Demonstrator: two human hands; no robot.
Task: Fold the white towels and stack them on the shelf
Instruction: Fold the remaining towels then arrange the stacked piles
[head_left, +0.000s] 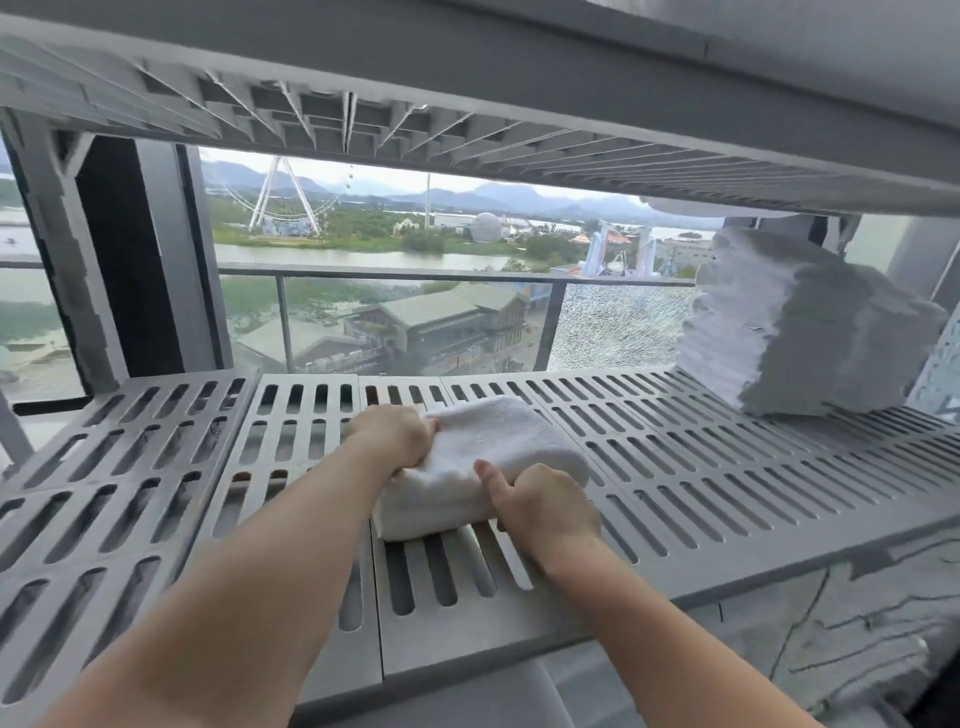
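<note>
A folded white towel (488, 457) lies on the grey slotted shelf (727, 467), near its middle. My left hand (395, 434) grips the towel's left far edge, fingers curled into the cloth. My right hand (545, 506) holds the towel's near right corner, with the thumb on top. A tall stack of folded white towels (795, 322) stands at the right end of the same shelf, leaning slightly.
Another grey slotted shelf (467, 104) hangs close overhead. Behind the shelf is a window with a glass balcony railing (415, 275); one pane (618, 327) at the right is shattered. The shelf's left half (130, 467) holds nothing.
</note>
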